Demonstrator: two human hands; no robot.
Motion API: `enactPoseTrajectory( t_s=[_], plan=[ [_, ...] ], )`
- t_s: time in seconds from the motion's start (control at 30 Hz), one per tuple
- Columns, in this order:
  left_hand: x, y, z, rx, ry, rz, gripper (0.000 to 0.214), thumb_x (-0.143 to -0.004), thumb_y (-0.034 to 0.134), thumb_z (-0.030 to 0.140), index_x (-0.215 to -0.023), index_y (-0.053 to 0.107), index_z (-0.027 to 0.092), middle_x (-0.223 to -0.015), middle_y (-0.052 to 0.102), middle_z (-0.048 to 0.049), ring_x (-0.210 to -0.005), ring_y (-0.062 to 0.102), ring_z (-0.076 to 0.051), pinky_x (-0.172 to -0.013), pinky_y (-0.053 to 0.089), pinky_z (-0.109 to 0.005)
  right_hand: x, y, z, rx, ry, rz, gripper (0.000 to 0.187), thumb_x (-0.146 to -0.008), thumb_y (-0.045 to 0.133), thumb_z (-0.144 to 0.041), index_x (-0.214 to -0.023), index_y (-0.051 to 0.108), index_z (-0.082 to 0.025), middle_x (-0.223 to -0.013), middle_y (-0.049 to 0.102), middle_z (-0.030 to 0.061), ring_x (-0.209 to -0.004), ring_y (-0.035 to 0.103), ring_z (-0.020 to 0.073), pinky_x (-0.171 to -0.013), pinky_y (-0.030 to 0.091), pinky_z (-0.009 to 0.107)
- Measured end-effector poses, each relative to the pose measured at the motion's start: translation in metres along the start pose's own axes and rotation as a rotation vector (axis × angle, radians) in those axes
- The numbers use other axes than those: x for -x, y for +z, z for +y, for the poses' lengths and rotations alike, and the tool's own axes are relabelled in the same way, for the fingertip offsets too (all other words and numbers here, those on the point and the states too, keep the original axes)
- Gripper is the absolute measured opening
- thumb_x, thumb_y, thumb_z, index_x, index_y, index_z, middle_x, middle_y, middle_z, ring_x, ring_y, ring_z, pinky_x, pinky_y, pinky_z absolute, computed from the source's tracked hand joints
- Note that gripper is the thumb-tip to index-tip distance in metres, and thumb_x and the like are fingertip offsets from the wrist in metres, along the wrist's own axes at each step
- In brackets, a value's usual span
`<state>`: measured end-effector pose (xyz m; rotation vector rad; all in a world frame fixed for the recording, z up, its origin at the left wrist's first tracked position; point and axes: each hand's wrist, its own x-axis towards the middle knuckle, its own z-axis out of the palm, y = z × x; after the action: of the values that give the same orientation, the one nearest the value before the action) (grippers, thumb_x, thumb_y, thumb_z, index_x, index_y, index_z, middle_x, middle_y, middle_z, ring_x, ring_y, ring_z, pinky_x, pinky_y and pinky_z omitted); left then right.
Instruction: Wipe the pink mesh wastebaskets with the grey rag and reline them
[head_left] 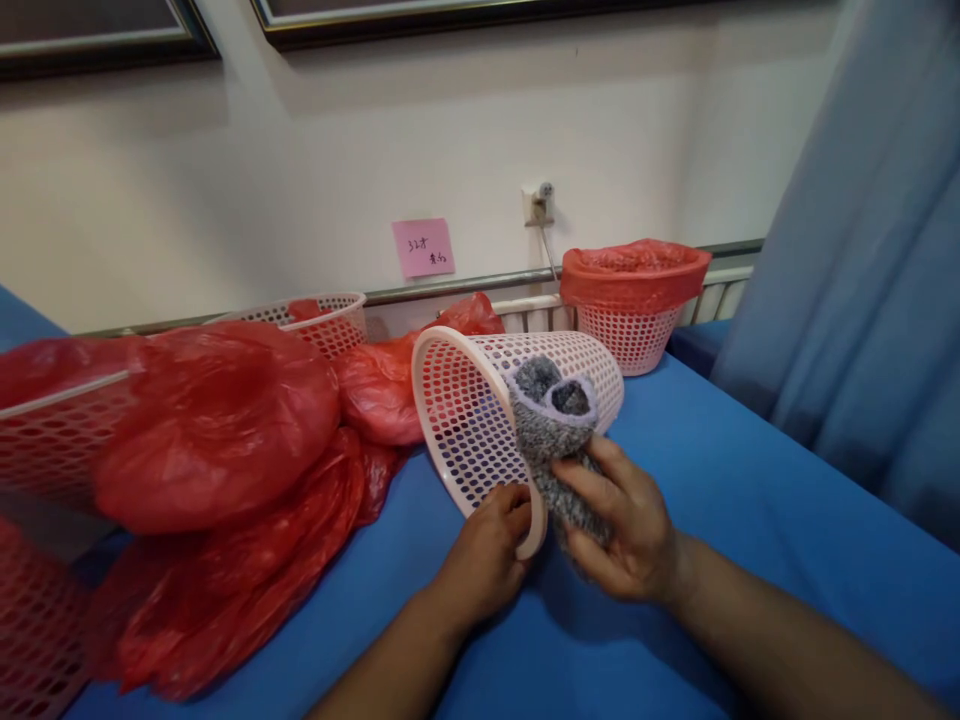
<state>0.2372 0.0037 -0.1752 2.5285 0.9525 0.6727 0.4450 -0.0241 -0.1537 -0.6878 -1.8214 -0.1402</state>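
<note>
A pale pink perforated plastic wastebasket (555, 350) lies tipped on its side, its round mouth facing left and toward me. My left hand (491, 545) is closed on the near part of its rim, with some fingers inside the mouth. In my right hand (626, 525) is a folded grey cloth (555, 430) with a lilac edge, gripped between thumb and fingers. The cloth rests against the outside of the basket just behind the rim. Parts of the cloth are hidden by my fingers.
Crumpled red plastic bags (225, 430) lie on the blue sheet (712, 500) to the left, among more baskets. A basket lined with a red bag (637, 290) stands at the back right. A blue curtain (862, 300) hangs at the right, and a framed picture (450, 15) is above.
</note>
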Motion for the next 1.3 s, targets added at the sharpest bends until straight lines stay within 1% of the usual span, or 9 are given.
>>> enactPoseTrajectory(
  t_s=[0.13,0.4,0.47,0.53,0.67,0.83,0.97,1.1,1.3],
  plan=[
    [-0.002,-0.001,-0.002,0.004,-0.014,-0.029,0.037,-0.084,0.056,0.009,-0.115,0.071,0.022,-0.118,0.067,-0.0100,-0.108,0.061,-0.027,-0.098,0.054,-0.042,-0.001,-0.001,0.010,0.003,-0.006,0.032,0.057,-0.082,0.056,-0.016,-0.138,0.055,-0.022,-0.132,0.057,0.0126,-0.114,0.065,0.0264,-0.091,0.060,0.041],
    [0.001,0.004,-0.012,-0.106,-0.008,-0.078,0.042,-0.086,0.054,0.007,-0.122,0.069,0.023,-0.125,0.067,-0.0091,-0.112,0.060,-0.027,-0.099,0.053,-0.044,0.010,-0.019,0.139,0.260,0.962,0.238,0.048,-0.077,0.056,-0.034,-0.119,0.068,-0.016,-0.113,0.070,0.0145,-0.109,0.065,0.0338,-0.102,0.051,0.059],
    [0.002,0.007,-0.015,-0.135,-0.029,-0.080,0.043,-0.087,0.053,0.006,-0.123,0.069,0.023,-0.125,0.067,-0.0095,-0.111,0.060,-0.027,-0.097,0.053,-0.043,0.009,-0.020,0.130,0.267,0.861,0.273,0.048,-0.078,0.057,-0.033,-0.121,0.067,-0.016,-0.118,0.068,0.0150,-0.114,0.064,0.0338,-0.104,0.050,0.058],
    [0.002,0.008,-0.017,-0.173,-0.051,-0.075,0.046,-0.087,0.052,0.005,-0.126,0.068,0.023,-0.126,0.067,-0.0100,-0.110,0.060,-0.027,-0.097,0.053,-0.044,0.005,-0.017,0.098,0.271,0.576,0.268,0.047,-0.081,0.058,-0.029,-0.127,0.065,-0.017,-0.131,0.062,0.0154,-0.124,0.060,0.0329,-0.108,0.048,0.055],
    [0.000,0.005,-0.015,-0.161,-0.063,-0.058,0.041,-0.086,0.057,0.009,-0.122,0.070,0.024,-0.122,0.069,-0.0095,-0.111,0.062,-0.028,-0.102,0.051,-0.045,-0.004,-0.009,0.025,0.095,0.089,0.046,0.051,-0.081,0.059,-0.016,-0.132,0.059,-0.021,-0.135,0.056,0.0130,-0.118,0.061,0.0276,-0.097,0.055,0.043],
    [0.001,-0.004,-0.005,0.142,-0.063,0.165,0.047,-0.088,0.066,0.027,-0.133,0.062,0.020,-0.129,0.066,-0.0118,-0.115,0.062,-0.029,-0.105,0.051,-0.046,-0.009,-0.004,0.000,-0.107,-0.008,-0.087,0.056,-0.077,0.055,-0.009,-0.131,0.060,-0.021,-0.113,0.061,0.0108,-0.095,0.063,0.0242,-0.080,0.057,0.039],
    [0.004,-0.010,-0.003,0.303,-0.009,0.359,0.036,-0.096,0.058,0.039,-0.122,0.069,0.017,-0.109,0.074,-0.0113,-0.100,0.068,-0.028,-0.096,0.056,-0.044,-0.008,0.003,0.002,-0.098,-0.057,-0.233,0.052,-0.077,0.056,-0.014,-0.127,0.063,-0.023,-0.106,0.062,0.0092,-0.090,0.062,0.0246,-0.076,0.057,0.039],
    [0.003,-0.010,-0.005,0.312,-0.036,0.368,0.033,-0.100,0.053,0.037,-0.119,0.073,0.018,-0.113,0.075,-0.0118,-0.111,0.069,-0.028,-0.101,0.055,-0.044,-0.003,0.005,0.026,0.081,0.104,-0.084,0.047,-0.079,0.056,-0.016,-0.125,0.065,-0.022,-0.111,0.062,0.0103,-0.098,0.064,0.0255,-0.083,0.057,0.040],
    [0.005,-0.004,-0.012,0.234,0.016,0.276,0.040,-0.101,0.051,0.027,-0.140,0.061,0.023,-0.140,0.063,-0.0115,-0.126,0.061,-0.027,-0.110,0.049,-0.045,0.007,-0.012,0.116,0.254,0.781,0.266,0.047,-0.080,0.057,-0.032,-0.124,0.067,-0.017,-0.122,0.065,0.0136,-0.115,0.063,0.0319,-0.105,0.049,0.053]
  ],
)
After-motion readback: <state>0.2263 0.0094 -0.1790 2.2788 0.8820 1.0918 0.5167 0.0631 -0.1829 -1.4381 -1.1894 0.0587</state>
